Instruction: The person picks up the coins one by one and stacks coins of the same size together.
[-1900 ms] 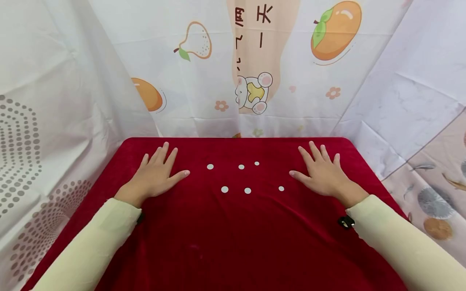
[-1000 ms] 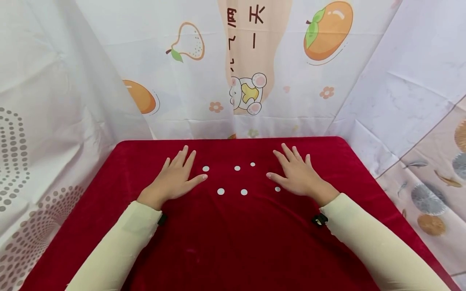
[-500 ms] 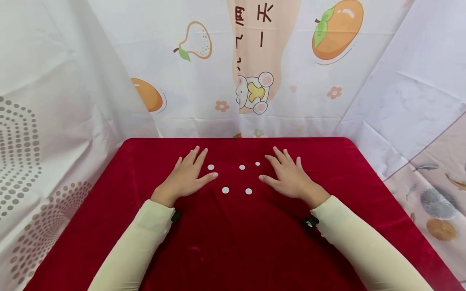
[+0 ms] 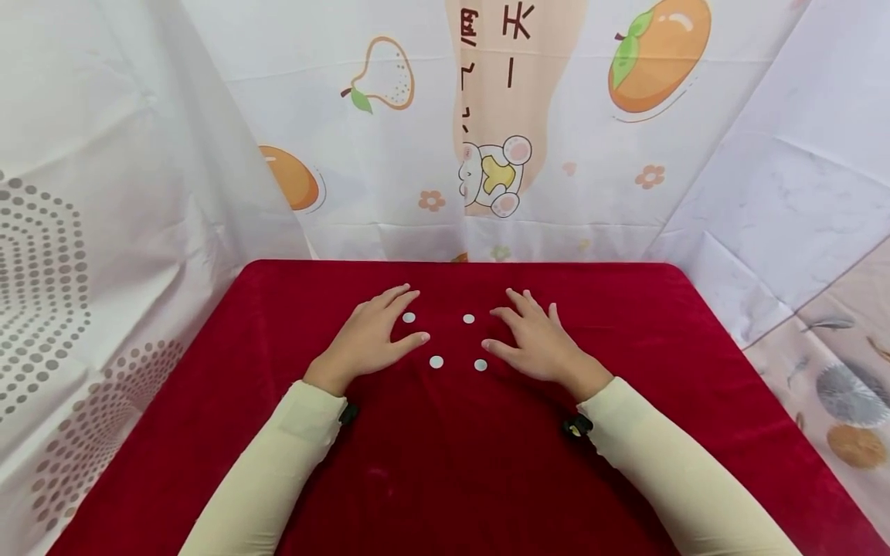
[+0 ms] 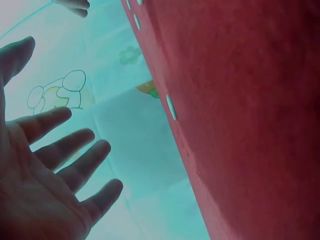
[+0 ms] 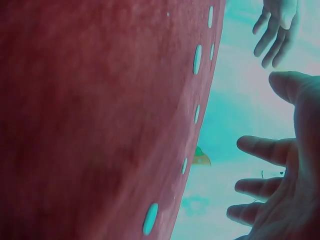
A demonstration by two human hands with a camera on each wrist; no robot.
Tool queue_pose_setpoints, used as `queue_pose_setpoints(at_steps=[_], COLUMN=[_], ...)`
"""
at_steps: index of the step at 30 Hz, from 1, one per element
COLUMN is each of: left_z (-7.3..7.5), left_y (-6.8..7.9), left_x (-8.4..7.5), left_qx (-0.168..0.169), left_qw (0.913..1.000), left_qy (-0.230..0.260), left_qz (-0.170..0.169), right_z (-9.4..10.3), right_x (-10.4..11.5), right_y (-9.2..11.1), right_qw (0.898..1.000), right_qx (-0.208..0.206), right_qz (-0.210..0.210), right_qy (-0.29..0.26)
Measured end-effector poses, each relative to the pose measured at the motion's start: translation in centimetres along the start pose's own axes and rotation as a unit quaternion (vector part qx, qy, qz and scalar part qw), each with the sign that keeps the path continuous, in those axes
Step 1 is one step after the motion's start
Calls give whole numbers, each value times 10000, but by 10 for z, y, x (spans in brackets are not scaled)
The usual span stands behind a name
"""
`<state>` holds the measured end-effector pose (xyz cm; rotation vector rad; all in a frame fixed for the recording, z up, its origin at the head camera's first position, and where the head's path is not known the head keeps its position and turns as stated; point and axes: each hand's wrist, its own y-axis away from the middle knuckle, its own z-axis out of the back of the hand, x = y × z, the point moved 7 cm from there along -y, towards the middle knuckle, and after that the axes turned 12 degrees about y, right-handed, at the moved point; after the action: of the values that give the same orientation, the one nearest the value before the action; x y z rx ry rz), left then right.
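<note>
Above the red cloth my left hand (image 4: 365, 340) is spread, palm down and fingers loosely bent. Its fingertips are right beside a small white disc (image 4: 409, 317) at the back left. My right hand (image 4: 545, 345) mirrors it, thumb tip close to another white disc (image 4: 480, 365). Two more discs show between the hands, a back one (image 4: 469, 318) and a front left one (image 4: 436, 361). Others are hidden from the head view under the right hand; a near disc (image 6: 150, 219) appears in the right wrist view. Both wrist views show a gap between fingers and cloth. Neither hand holds anything.
The red cloth (image 4: 431, 479) covers the table up to its rounded back corners. Behind stands a white printed curtain (image 4: 389, 177) with fruit and a cartoon animal. A dotted curtain (image 4: 42, 270) hangs at the left. Dark wrist devices (image 4: 577, 425) poke out under the sleeves.
Both hands have moved inward toward each other from the table's sides, and their fingers have bent slightly. The right hand now covers two discs at the right. The discs have not visibly moved.
</note>
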<state>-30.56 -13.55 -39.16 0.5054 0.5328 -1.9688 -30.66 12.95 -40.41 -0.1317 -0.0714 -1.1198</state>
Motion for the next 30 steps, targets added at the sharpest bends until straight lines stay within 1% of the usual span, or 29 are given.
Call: queue_pose_setpoints(at_steps=[3, 7, 13, 16, 21, 25, 30], left_z=[-4, -11, -18, -22, -28, -30, -33], left_y=[0, 0, -2, -2, -2, -2, -2], left_x=[-3, -4, -8, -9, -8, -6, -8], left_qx=[25, 140, 342, 526, 854, 928, 1049], left_qw=[10000, 9998, 9992, 9982, 9950, 9940, 9930], left_qy=[47, 124, 204, 286, 466, 477, 411], left_qz=[-57, -27, -36, 11, 208, 326, 341], right_z=[-2, -3, -5, -9, -16, -19, -20], right_x=[5, 13, 25, 30, 38, 45, 53], right_y=[-2, -5, -10, -13, -15, -18, -21], right_qw=[9999, 9997, 9997, 9995, 9985, 9976, 9962], right_qx=[-63, -117, -54, 11, 69, 69, 67], right_qz=[61, 168, 239, 323, 522, 650, 827], right_qy=[-68, -155, -82, 44, 161, 210, 275])
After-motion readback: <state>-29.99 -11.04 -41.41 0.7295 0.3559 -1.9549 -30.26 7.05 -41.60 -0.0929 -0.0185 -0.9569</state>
